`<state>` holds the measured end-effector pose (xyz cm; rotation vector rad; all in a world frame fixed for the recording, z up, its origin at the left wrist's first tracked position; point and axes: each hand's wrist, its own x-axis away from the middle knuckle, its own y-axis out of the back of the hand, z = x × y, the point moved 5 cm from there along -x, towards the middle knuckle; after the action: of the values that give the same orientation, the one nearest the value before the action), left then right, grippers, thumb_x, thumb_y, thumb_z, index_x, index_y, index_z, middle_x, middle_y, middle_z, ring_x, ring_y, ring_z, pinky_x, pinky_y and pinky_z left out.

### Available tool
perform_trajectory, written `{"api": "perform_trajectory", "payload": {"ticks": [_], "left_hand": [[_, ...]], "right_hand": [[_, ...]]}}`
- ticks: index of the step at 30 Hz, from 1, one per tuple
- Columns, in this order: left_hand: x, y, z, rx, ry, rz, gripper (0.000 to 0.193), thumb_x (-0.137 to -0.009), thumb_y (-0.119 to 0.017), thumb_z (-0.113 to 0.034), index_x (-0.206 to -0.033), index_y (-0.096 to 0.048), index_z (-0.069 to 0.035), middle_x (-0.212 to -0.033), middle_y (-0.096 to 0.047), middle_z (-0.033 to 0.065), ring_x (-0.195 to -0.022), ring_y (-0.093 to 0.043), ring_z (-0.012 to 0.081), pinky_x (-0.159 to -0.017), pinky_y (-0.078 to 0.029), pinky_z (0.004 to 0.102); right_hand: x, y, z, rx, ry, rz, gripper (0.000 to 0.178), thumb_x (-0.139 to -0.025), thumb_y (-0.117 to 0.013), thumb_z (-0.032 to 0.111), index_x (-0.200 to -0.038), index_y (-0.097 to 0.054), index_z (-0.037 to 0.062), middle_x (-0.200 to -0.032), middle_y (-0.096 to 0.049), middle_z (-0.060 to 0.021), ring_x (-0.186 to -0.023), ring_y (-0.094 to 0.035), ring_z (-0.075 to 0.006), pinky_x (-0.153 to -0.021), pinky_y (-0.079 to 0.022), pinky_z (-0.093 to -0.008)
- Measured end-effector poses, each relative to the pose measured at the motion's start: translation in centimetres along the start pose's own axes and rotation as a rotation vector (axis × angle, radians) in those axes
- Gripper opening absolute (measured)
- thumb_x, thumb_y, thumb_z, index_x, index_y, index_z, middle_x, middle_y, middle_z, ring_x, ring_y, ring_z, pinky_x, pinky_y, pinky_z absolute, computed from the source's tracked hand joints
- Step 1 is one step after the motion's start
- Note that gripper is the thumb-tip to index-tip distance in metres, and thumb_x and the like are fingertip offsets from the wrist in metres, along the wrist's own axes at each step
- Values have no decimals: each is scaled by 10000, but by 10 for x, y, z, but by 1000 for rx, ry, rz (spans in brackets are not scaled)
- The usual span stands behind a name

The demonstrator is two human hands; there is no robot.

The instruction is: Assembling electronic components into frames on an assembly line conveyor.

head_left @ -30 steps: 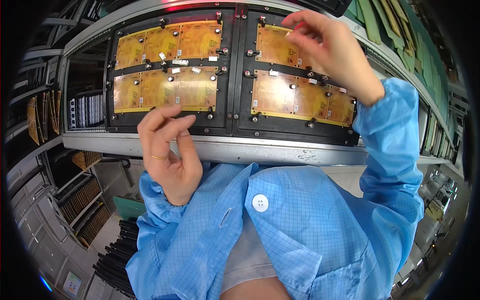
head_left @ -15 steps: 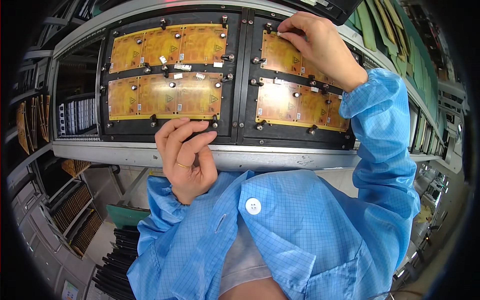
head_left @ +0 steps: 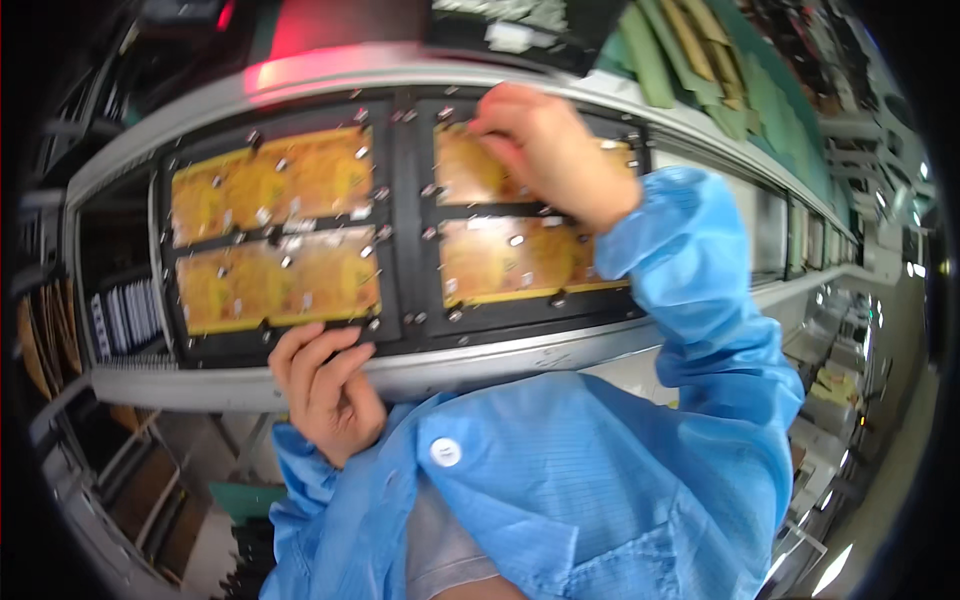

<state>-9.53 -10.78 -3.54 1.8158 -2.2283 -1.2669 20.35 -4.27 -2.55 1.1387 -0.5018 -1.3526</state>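
Observation:
My right hand is closed in a pinch over the upper left corner of the far yellow circuit board in the right black fixture. Blur hides what its fingertips hold. Below it, a second yellow board panel lies in the same fixture. My left hand rests at the near edge of the left black fixture, fingers loosely curled and apart, holding nothing. That fixture carries a far board panel and a near one. Several small white connectors lie loose between them.
A silver rail runs along the near side of the fixtures. Beyond the far rail stands a black tray with white parts. Green sheets are at the upper right, and a row of white slats is at the left.
The view has shifted and blurred, so the fixtures appear lower and farther left. My right hand stays pinched at the same board corner. My left hand remains by the near edge.

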Motion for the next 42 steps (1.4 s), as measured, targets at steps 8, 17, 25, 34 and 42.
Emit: {"api": "perform_trajectory", "payload": {"ticks": [8, 17, 25, 34, 42], "left_hand": [[2, 7, 6, 41, 14, 0, 244, -731, -613, 114, -862, -725, -58, -992, -712, 85, -1057, -590, 337, -905, -484, 423], [3, 9, 12, 86, 34, -10, 226, -734, -596, 112, -849, -714, -42, -968, -708, 92, -1066, -581, 326, -929, -470, 414], [1, 12, 14, 59, 34, 2, 261, -730, -561, 133, -852, -713, -41, -967, -707, 90, -1086, -572, 327, -948, -466, 419], [4, 12, 14, 44, 38, -1, 260, -733, -562, 141, -851, -714, -34, -963, -709, 94, -1078, -579, 331, -950, -467, 423], [0, 13, 12, -6, -3, 2, 266, -718, -578, 136, -865, -720, -34, -967, -720, 100, -1045, -601, 343, -941, -470, 424]], "right_hand": [[10, 64, -7, 173, -208, -250, 84, -871, -725, 83, -926, -695, 27, -932, -666, -147, -833, -648, -353, -743, -523, -412], [90, 134, -165, 782, -668, -336, 384, -892, -741, 232, -1174, -559, 45, -1100, -641, -197, -1015, -588, -441, -881, -489, -509], [92, 207, -182, 479, -740, -812, 205, -964, -638, 234, -1049, -740, 78, -914, -728, -241, -879, -699, -430, -794, -547, -455], [123, 194, -227, 146, -1025, -1007, 265, -938, -663, 198, -1105, -732, 5, -996, -745, -210, -946, -714, -354, -866, -539, -408], [75, 162, -151, 1020, -735, -657, 395, -868, -724, 146, -1249, -625, 124, -1123, -608, -179, -1073, -551, -411, -1005, -436, -399]]}}
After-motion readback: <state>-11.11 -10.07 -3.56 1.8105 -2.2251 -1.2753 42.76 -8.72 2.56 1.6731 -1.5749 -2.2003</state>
